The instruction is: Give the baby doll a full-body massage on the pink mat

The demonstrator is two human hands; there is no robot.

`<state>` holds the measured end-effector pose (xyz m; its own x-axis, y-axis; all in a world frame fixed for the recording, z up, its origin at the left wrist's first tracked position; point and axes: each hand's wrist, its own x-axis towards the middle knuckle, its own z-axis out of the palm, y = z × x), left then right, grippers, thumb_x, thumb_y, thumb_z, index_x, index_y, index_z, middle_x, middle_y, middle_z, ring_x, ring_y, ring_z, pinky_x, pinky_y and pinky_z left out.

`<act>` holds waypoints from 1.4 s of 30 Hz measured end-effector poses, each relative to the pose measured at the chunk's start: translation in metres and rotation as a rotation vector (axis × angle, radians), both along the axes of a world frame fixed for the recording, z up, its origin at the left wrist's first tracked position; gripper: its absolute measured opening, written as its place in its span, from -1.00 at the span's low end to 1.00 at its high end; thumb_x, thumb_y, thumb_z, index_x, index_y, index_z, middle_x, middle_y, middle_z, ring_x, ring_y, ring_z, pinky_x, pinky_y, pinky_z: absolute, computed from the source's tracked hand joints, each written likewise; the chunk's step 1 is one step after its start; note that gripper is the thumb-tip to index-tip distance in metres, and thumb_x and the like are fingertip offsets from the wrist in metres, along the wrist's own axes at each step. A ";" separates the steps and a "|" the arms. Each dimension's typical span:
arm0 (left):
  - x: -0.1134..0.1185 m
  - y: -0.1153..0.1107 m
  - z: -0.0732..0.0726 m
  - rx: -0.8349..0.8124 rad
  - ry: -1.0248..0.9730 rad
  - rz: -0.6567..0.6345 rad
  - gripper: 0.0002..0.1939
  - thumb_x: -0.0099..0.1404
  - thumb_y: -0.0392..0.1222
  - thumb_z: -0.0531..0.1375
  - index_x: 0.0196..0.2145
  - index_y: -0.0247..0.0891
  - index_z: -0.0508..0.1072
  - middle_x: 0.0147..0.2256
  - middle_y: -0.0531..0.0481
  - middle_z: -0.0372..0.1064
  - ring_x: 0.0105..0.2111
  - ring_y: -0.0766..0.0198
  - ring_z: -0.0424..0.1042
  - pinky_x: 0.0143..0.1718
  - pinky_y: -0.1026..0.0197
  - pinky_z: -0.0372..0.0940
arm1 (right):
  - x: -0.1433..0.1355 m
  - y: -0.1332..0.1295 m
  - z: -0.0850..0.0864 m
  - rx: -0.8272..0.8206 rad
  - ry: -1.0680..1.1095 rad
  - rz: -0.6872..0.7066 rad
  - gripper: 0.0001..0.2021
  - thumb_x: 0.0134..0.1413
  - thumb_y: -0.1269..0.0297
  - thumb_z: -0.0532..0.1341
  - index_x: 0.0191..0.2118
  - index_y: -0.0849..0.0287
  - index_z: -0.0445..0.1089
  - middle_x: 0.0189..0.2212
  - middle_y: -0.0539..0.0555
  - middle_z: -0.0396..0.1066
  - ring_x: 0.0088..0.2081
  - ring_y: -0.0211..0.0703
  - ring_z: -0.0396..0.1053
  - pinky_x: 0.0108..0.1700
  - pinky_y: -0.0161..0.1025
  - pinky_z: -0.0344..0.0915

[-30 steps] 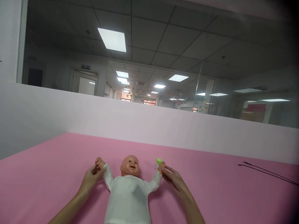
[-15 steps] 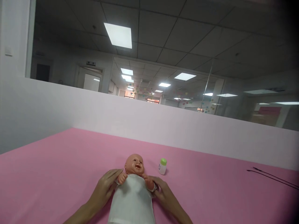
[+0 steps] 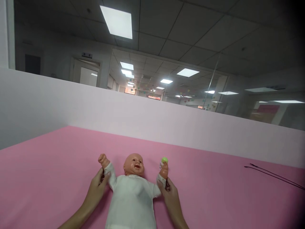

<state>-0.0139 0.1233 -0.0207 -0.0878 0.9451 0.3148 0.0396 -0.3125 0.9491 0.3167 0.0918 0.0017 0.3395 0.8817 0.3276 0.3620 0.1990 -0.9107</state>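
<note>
A baby doll point(image 3: 132, 200) in a white long-sleeved top lies face up at the bottom middle, its head toward the wall. My left hand point(image 3: 97, 185) grips the doll's sleeved arm on the left near the wrist, thumb over the cuff. On the other side, my right hand point(image 3: 169, 192) pinches the cuff of the other arm. Both doll arms are raised and spread outward, fists up. Behind the doll's fist on the right is a small bottle with a green cap point(image 3: 164, 159), mostly hidden. The doll's legs are out of the picture.
A pink surface point(image 3: 214, 190) spreads under everything and meets a low white wall point(image 3: 143, 117) with a glass pane above it. Two thin dark cords or rods point(image 3: 274, 175) lie at the right.
My hands have lifted the doll's arms from beside its chest, up and outward. The doll's fist now covers much of the bottle. The view has tilted slightly.
</note>
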 end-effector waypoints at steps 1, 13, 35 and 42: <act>-0.003 0.003 -0.001 -0.039 -0.035 0.010 -0.40 0.30 0.31 0.18 -0.02 -0.30 0.48 -0.07 -0.20 0.57 -0.06 -0.09 0.52 0.01 -0.02 0.43 | 0.003 0.002 0.000 -0.017 0.059 0.033 -0.39 -0.11 -0.31 0.34 -0.25 0.23 0.51 -0.40 0.15 0.48 -0.30 0.09 0.42 -0.22 -0.08 0.40; 0.006 -0.026 0.018 0.356 0.478 -0.255 -0.52 0.36 -0.31 0.07 0.11 0.01 0.58 0.17 -0.09 0.47 0.20 -0.01 0.35 0.24 -0.05 0.27 | -0.026 -0.035 0.026 0.084 -0.375 0.533 -0.59 0.14 0.38 0.13 -0.02 -0.08 0.63 0.07 0.12 0.54 0.08 0.12 0.35 0.20 0.11 0.27; 0.001 -0.020 0.016 0.248 0.279 -0.168 -0.61 0.38 -0.18 0.15 0.13 -0.10 0.53 0.13 -0.12 0.50 0.10 -0.03 0.46 0.13 -0.02 0.36 | -0.024 -0.031 0.023 0.186 -0.248 0.434 -0.68 0.20 0.29 0.20 0.01 -0.01 0.59 0.05 0.13 0.56 0.06 0.13 0.43 0.15 0.09 0.34; 0.007 -0.028 0.018 0.391 0.507 -0.258 -0.45 0.29 -0.41 0.07 0.11 0.02 0.57 0.16 -0.08 0.48 0.19 0.00 0.39 0.22 -0.10 0.29 | -0.038 -0.042 0.024 0.167 -0.419 0.535 -0.56 0.17 0.47 0.11 0.01 -0.04 0.61 0.08 0.11 0.56 0.04 0.08 0.39 0.14 0.09 0.35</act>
<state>-0.0067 0.0948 -0.0024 0.3727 0.7249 0.5793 0.3278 -0.6869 0.6487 0.2791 0.0502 0.0253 -0.3117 0.8188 0.4820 0.4895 0.5732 -0.6572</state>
